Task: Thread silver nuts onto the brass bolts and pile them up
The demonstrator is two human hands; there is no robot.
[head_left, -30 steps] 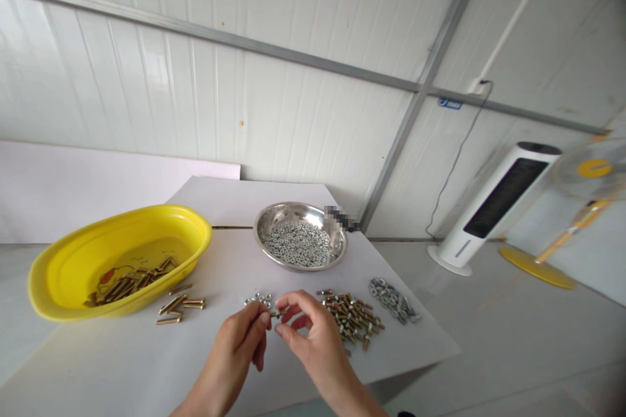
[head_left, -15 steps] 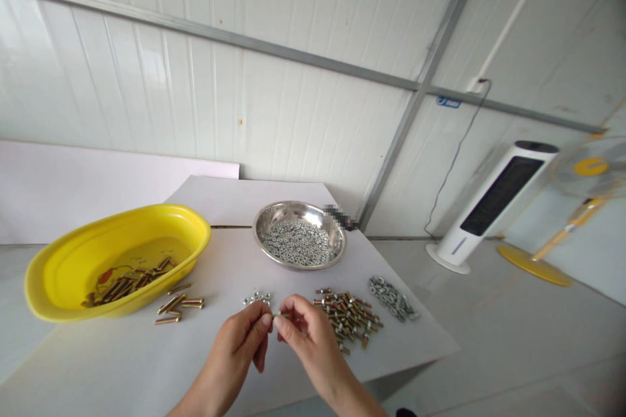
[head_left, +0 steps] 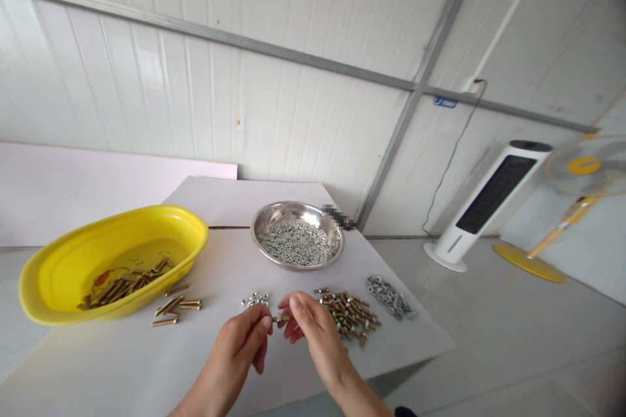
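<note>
Your left hand point(head_left: 238, 342) and right hand point(head_left: 313, 326) pinch a bolt point(head_left: 280, 318) fingertip-tight (thin grip); one slip drops it by the nuts point(head_left: 255, 300).

Close work: left hand point(head_left: 235, 344) curled, thumb raised — right hand point(head_left: 313, 324) pinching with its fingers point(head_left: 298, 306) — wrists angled inward, fingertips almost meeting.

1 view on record: a head-worn camera, set above the near edge of the white table point(head_left: 98, 365). It faces forward and down across the tabletop, past the far edge, to the panelled wall point(head_left: 293, 78) behind. The left hand point(head_left: 237, 345) and right hand point(head_left: 313, 326) appear close, at lower frame.
</note>
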